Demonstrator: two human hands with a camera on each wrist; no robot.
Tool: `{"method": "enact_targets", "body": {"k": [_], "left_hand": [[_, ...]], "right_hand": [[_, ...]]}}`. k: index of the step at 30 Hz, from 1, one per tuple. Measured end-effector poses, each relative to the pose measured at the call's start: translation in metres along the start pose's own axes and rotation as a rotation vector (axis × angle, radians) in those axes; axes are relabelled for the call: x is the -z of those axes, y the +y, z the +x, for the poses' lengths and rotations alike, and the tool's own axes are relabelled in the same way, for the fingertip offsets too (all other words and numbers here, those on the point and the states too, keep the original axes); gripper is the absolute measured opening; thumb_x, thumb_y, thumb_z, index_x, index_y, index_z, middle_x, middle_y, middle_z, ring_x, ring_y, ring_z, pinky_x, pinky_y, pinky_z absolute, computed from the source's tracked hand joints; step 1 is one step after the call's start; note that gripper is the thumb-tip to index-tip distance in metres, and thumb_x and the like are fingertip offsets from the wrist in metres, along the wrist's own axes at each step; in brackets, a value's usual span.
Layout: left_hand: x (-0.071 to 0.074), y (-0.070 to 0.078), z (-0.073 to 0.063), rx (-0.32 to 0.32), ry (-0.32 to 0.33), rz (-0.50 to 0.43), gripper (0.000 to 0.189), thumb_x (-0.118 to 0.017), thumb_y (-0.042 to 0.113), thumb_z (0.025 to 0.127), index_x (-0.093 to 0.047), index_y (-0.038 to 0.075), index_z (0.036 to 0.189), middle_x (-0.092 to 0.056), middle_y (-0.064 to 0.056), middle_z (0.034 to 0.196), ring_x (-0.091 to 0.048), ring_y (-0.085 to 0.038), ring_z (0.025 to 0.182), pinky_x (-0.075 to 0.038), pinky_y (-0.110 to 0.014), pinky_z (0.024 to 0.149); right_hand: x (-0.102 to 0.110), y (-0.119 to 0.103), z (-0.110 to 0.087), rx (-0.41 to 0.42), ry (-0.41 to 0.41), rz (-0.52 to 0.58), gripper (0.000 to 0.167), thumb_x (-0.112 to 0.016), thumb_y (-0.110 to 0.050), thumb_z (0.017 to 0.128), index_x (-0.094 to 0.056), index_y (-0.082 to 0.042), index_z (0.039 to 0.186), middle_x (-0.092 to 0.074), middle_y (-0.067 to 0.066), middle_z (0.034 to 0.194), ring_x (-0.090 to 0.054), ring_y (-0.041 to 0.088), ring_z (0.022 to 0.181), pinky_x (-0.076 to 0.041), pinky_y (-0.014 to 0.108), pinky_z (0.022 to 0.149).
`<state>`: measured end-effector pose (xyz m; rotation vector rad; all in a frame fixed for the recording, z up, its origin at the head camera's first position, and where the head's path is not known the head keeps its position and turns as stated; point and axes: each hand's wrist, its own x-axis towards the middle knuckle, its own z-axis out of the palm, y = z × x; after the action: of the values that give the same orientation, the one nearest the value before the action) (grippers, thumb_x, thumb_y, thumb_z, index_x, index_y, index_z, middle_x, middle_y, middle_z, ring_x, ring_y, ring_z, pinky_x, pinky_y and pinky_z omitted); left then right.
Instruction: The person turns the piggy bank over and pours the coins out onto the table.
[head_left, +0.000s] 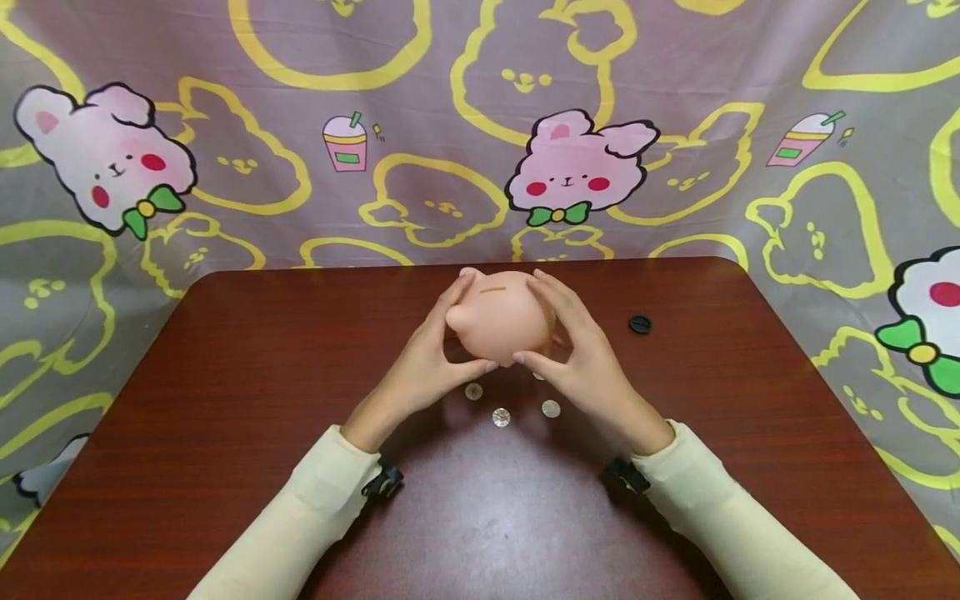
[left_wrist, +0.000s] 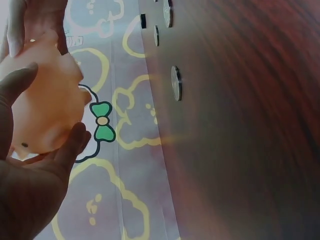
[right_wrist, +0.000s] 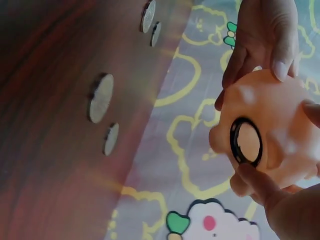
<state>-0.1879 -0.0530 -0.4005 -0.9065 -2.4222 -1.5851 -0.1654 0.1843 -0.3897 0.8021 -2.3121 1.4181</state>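
A peach-coloured piggy bank is held up above the table between both hands, its slot facing up in the head view. My left hand grips it at the snout side, thumb low and fingers round the far side. On the other side my right hand holds its body the same way. The right wrist view shows a round opening with a black rim in the underside. Several silver coins lie on the table below the bank, among them one coin nearest me and another coin.
A small black round plug lies on the reddish-brown table, right of the hands. A curtain with cartoon rabbits hangs behind the table and along its sides.
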Motion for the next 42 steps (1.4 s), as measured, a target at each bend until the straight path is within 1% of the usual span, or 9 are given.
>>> {"method": "enact_targets", "body": {"k": [4, 8, 10, 12, 18, 25, 32, 38, 42], "left_hand": [[0.003, -0.001, 0.000, -0.007, 0.004, 0.011, 0.104, -0.089, 0.003, 0.081, -0.030, 0.020, 0.165, -0.031, -0.001, 0.172, -0.034, -0.022, 0.156, -0.037, -0.048, 0.123], [0.002, -0.003, -0.001, 0.010, 0.019, 0.039, 0.105, -0.091, 0.005, 0.079, -0.033, 0.024, 0.164, -0.036, -0.004, 0.169, -0.030, -0.026, 0.159, -0.029, -0.055, 0.126], [0.001, -0.005, -0.002, 0.023, 0.027, 0.043, 0.106, -0.092, 0.005, 0.079, -0.033, 0.025, 0.164, -0.037, -0.006, 0.169, -0.026, -0.028, 0.160, -0.027, -0.057, 0.127], [0.000, -0.007, -0.002, 0.028, 0.033, 0.048, 0.106, -0.092, 0.006, 0.078, -0.033, 0.025, 0.164, -0.037, -0.005, 0.169, -0.025, -0.027, 0.160, -0.026, -0.056, 0.127], [0.001, -0.007, -0.003, -0.002, 0.037, 0.030, 0.102, -0.092, 0.009, 0.080, -0.036, 0.023, 0.164, -0.038, 0.002, 0.168, -0.033, -0.020, 0.157, -0.031, -0.051, 0.126], [0.001, -0.002, -0.002, -0.054, 0.071, -0.070, 0.094, -0.089, 0.005, 0.083, -0.039, 0.021, 0.162, -0.039, 0.000, 0.166, -0.038, -0.019, 0.153, -0.036, -0.041, 0.124], [0.000, 0.004, -0.003, -0.066, 0.107, -0.283, 0.091, -0.084, -0.013, 0.079, -0.045, 0.012, 0.157, -0.043, -0.003, 0.162, -0.054, -0.023, 0.138, -0.059, -0.028, 0.096], [0.001, 0.003, -0.002, -0.112, 0.135, -0.143, 0.084, -0.090, -0.005, 0.076, -0.053, 0.012, 0.150, -0.048, -0.005, 0.155, -0.050, -0.018, 0.135, -0.053, -0.021, 0.096], [0.001, 0.006, -0.003, -0.106, 0.113, 0.004, 0.080, -0.093, 0.007, 0.078, -0.057, 0.016, 0.148, -0.047, -0.005, 0.156, -0.048, -0.019, 0.139, -0.052, -0.031, 0.104]], "right_hand": [[0.000, -0.004, -0.001, 0.193, -0.009, -0.170, 0.087, -0.088, 0.004, 0.079, -0.047, -0.009, 0.154, -0.037, 0.015, 0.166, -0.045, 0.031, 0.146, -0.054, 0.025, 0.095], [-0.002, -0.006, 0.000, 0.355, -0.027, -0.292, 0.081, -0.087, 0.006, 0.079, -0.051, -0.008, 0.150, -0.038, 0.020, 0.164, -0.033, 0.041, 0.155, -0.050, 0.042, 0.112], [-0.003, -0.006, 0.000, 0.396, -0.031, -0.321, 0.079, -0.086, 0.006, 0.079, -0.051, -0.008, 0.149, -0.039, 0.021, 0.163, -0.031, 0.044, 0.156, -0.046, 0.054, 0.115], [-0.003, -0.006, 0.000, 0.402, -0.032, -0.327, 0.079, -0.087, 0.005, 0.079, -0.051, -0.007, 0.149, -0.039, 0.022, 0.163, -0.031, 0.045, 0.155, -0.046, 0.055, 0.115], [0.001, -0.006, -0.001, 0.257, -0.019, -0.216, 0.087, -0.089, 0.004, 0.078, -0.046, -0.006, 0.154, -0.038, 0.017, 0.165, -0.037, 0.035, 0.154, -0.047, 0.036, 0.112], [0.004, -0.007, -0.001, -0.032, -0.002, 0.085, 0.090, -0.083, 0.003, 0.085, -0.040, -0.019, 0.161, -0.042, 0.004, 0.164, -0.053, 0.022, 0.135, -0.054, 0.020, 0.094], [0.007, -0.006, 0.001, -0.107, -0.049, 0.189, 0.090, -0.081, 0.002, 0.088, -0.038, -0.024, 0.162, -0.041, 0.000, 0.165, -0.050, 0.025, 0.144, -0.049, 0.020, 0.105], [0.005, 0.000, 0.002, -0.121, -0.113, 0.207, 0.092, -0.082, 0.006, 0.085, -0.040, -0.023, 0.161, -0.038, 0.002, 0.160, -0.049, 0.029, 0.143, -0.055, 0.035, 0.106], [0.002, 0.002, 0.002, -0.128, -0.134, 0.078, 0.095, -0.085, 0.005, 0.083, -0.038, -0.021, 0.162, -0.039, 0.009, 0.159, -0.046, 0.029, 0.144, -0.053, 0.045, 0.109]]}}
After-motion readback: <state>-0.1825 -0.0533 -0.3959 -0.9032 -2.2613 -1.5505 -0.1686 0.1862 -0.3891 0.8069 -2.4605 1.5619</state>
